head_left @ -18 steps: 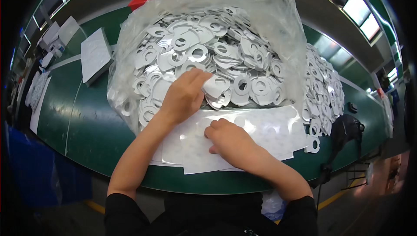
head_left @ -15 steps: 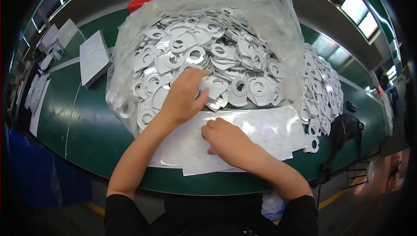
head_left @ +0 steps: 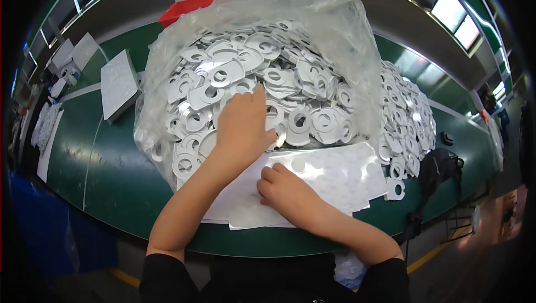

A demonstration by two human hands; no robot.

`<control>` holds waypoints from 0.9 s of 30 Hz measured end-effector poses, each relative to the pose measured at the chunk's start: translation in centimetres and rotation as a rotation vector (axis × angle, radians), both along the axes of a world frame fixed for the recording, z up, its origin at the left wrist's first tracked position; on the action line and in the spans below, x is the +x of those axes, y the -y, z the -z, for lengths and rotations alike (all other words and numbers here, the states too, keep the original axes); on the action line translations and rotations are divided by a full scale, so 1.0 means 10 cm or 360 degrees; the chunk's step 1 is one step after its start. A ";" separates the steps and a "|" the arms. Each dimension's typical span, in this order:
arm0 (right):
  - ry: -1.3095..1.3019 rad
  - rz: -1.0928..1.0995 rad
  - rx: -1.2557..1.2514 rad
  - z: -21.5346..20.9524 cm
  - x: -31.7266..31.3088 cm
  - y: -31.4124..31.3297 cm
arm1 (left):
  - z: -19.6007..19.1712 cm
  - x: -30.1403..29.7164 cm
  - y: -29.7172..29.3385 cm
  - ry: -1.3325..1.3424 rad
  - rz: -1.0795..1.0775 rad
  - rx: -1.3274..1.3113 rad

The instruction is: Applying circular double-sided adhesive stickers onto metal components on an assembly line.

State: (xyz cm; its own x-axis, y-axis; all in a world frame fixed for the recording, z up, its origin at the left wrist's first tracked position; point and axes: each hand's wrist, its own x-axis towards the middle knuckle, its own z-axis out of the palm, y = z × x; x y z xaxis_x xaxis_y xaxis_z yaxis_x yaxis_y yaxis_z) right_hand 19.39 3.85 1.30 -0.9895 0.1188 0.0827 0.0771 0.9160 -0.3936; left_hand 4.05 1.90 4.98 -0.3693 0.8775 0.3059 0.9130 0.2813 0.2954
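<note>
A heap of flat, pale metal pieces with round holes fills a clear plastic bag in front of me. At the heap's near side my left hand lies over the pieces, index finger stretched out and thumb apart. It seems to hold nothing, though its curled fingers are partly hidden. Glossy white sheets lie overlapped at the table's near edge, the top one bearing faint round shapes. My right hand rests on them with its fingers curled and pressed together; what they pinch, if anything, is hidden.
To the right is a second heap of holed pieces, with a black strapped item beside it. On the green table a white box stands at the left. A red bin is behind the bag.
My left hand has shifted slightly, its index finger now straighter and the pale piece near its thumb no longer seen there. The right hand stays over the sheets. The whole view has tilted slightly.
</note>
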 end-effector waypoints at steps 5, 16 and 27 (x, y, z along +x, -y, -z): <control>-0.0157 -0.0075 0.0153 0.04 0.14 0.01 | 0.01 -0.02 0.21 0.2098 0.0349 0.0367; -0.0268 -0.0205 -0.0249 -0.13 0.29 -0.16 | 0.71 0.19 0.29 0.3950 0.0447 0.0559; -0.0757 0.0518 -0.1953 -0.14 0.25 -0.49 | 0.68 0.36 0.31 0.3612 0.0548 0.0307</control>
State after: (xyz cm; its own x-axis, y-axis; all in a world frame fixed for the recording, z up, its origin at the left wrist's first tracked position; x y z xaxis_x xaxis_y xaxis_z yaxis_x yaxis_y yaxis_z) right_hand 21.87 8.77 2.71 -0.8081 0.5838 0.0785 -0.1501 -0.0753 -0.9858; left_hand 7.68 -1.20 -1.81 -0.0112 0.9825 -0.1857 -0.8299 0.0945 0.5499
